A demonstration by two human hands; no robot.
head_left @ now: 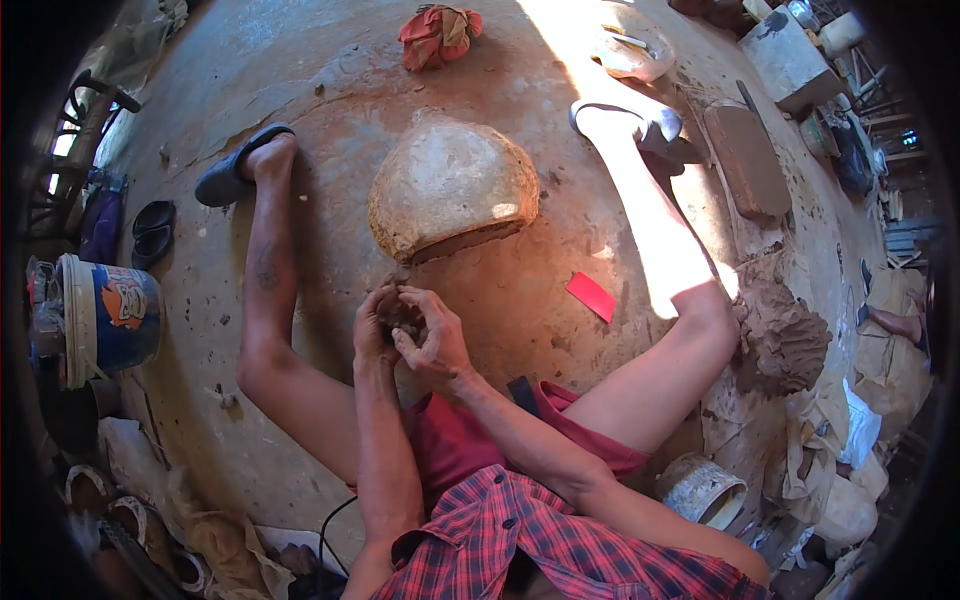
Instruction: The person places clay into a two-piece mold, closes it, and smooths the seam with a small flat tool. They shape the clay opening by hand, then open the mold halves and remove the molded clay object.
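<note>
My left hand [372, 322] and my right hand [437, 338] are close together in front of my lap, fingers curled around a lump of dark brown clay [402, 314]. The fingers cover much of the clay, so its full shape is hidden. Just beyond my hands, a large rounded form [450, 185], pale on top with a rough brown rim, rests on the floor between my legs. To the right of it lies a flat red rectangular piece [590, 297].
A big mound of wet clay [785, 335] sits beside my right knee, with a brown slab [748, 160] farther ahead. A bucket [115, 320] stands at left, a pale pot [703, 490] near my right hip. A reddish cloth bundle [438, 36] lies at the far side.
</note>
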